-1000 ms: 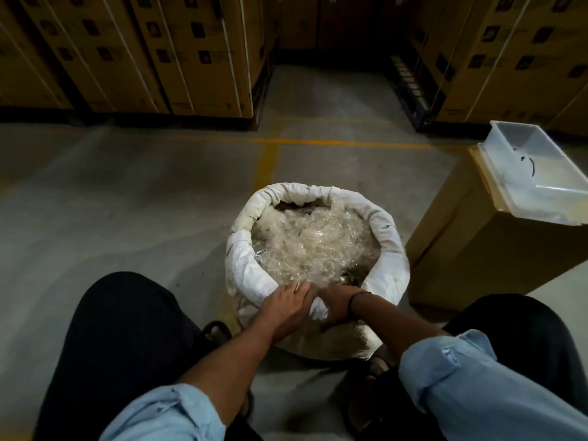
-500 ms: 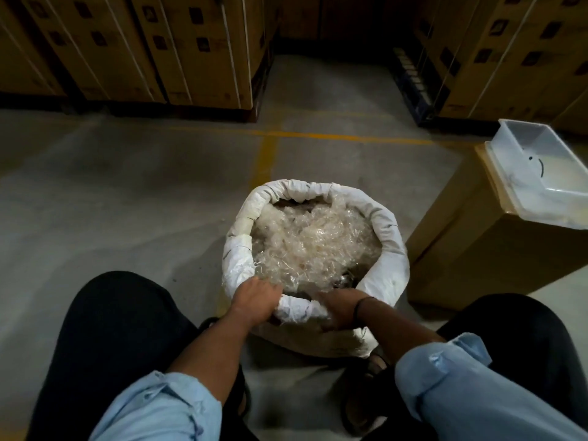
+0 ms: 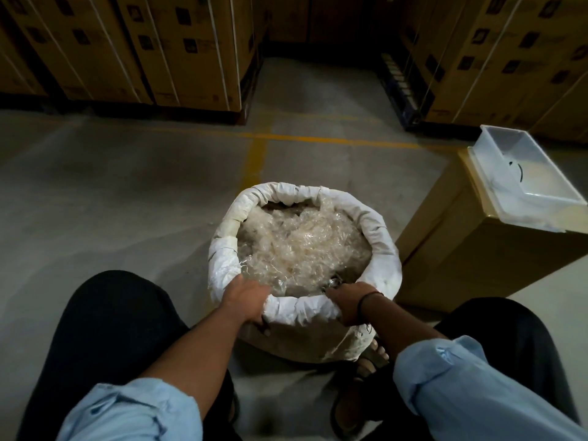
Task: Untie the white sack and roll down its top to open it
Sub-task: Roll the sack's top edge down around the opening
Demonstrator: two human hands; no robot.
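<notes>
Light blue left sleeve (image 3: 133, 412) and matching right sleeve (image 3: 471, 389) are sitting rolled up above the forearms, with the cuffs bunching in soft folds. Black trousers (image 3: 95, 329) are covering both legs. A thin dark band (image 3: 366, 299) is circling the wrist behind the right grip (image 3: 345, 302). A dark open-toed sandal (image 3: 369, 364) is showing, toes peeking out; finer details are too dim.

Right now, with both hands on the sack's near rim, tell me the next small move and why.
Probably turn the near rim outward and down once more. The left hand and right hand both grip that rolled edge of the white sack, the mouth is already open on the clear plastic scraps, and the near roll looks thinner than the cuff on the right side.
</notes>
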